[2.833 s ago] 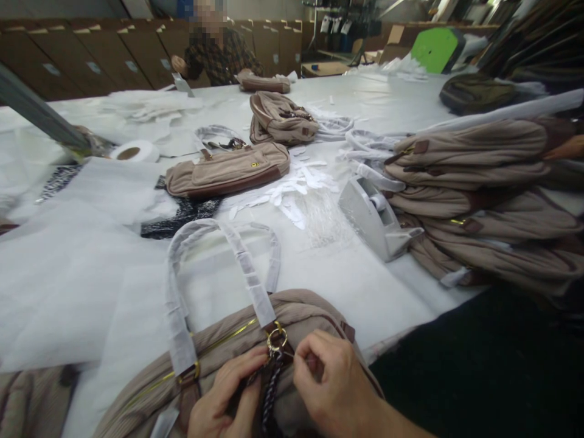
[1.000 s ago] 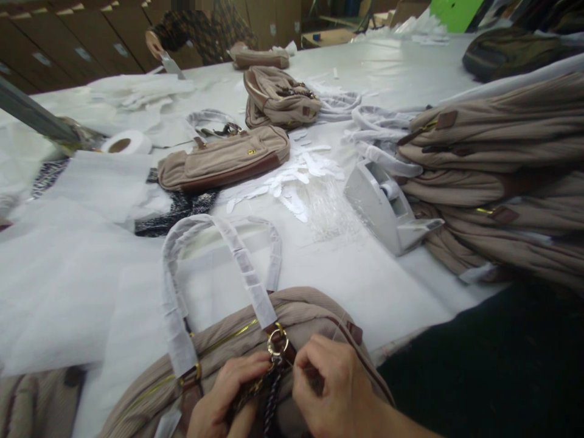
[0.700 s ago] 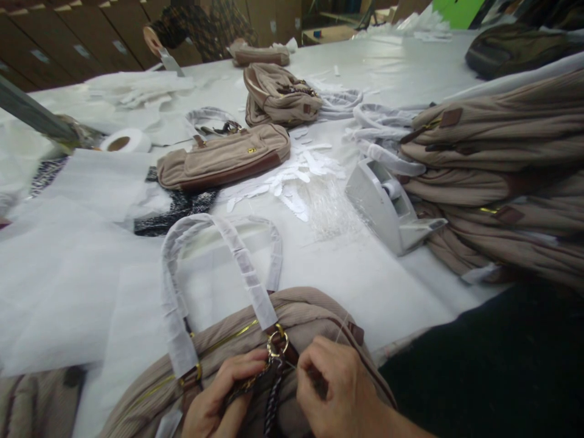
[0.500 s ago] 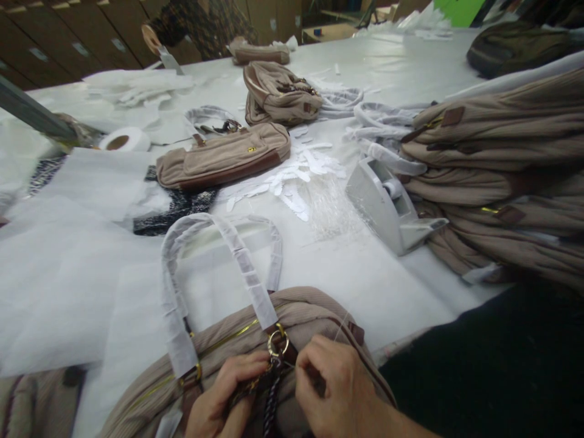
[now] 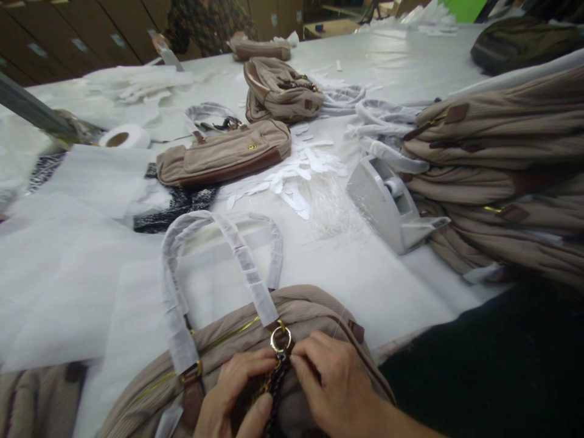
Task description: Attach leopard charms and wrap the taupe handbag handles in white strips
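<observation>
Head view shows a ribbed beige bag (image 5: 311, 305), left hand (image 5: 233, 389) pinching its braided cord (image 5: 276, 380), right hand's (image 5: 337, 383) hold unclear.

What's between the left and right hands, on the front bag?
In the head view, a dark braided cord hangs between the left hand and right hand. A gold ring sits just above; the bag lies behind.

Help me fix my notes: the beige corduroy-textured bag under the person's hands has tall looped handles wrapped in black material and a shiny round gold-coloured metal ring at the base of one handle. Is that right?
One thing is wrong: the tall looped handles are wrapped in white material, not black, as the head view shows. The rest stands.
</observation>
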`<action>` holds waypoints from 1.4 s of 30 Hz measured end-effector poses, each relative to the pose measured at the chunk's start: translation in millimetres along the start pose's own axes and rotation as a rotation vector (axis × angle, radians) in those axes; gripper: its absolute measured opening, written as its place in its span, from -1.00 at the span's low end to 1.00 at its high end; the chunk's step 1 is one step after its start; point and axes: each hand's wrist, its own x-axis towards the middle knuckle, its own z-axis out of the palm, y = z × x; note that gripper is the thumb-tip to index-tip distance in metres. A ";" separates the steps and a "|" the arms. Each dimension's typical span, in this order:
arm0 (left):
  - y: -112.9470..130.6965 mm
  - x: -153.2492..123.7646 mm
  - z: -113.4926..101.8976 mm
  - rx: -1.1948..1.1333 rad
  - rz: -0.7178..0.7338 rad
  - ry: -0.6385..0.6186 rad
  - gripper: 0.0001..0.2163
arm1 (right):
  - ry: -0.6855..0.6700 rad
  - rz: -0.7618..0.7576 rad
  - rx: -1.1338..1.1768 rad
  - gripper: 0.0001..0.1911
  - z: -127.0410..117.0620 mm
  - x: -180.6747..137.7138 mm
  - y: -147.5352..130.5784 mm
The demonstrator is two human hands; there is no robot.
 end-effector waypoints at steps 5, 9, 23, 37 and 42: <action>6.9 14.1 7.9 -0.072 -0.243 0.020 -0.81 | 0.011 0.016 -0.043 -0.81 3.8 3.3 -1.1; 14.7 19.7 14.3 -0.219 -0.309 0.071 -0.81 | 0.049 0.040 -0.018 -0.83 6.7 4.3 -1.3; 25.7 19.3 0.2 -0.387 -0.371 -0.043 -0.63 | 0.127 -0.008 -0.002 -0.86 12.0 0.5 -2.1; 30.0 18.5 2.1 -0.055 -0.290 0.064 -0.57 | -0.007 -0.039 -0.065 -0.77 3.2 5.8 -2.8; 24.2 16.3 3.9 -0.104 -0.287 -0.019 -0.54 | -0.006 -0.052 -0.050 -0.76 3.6 7.9 -3.8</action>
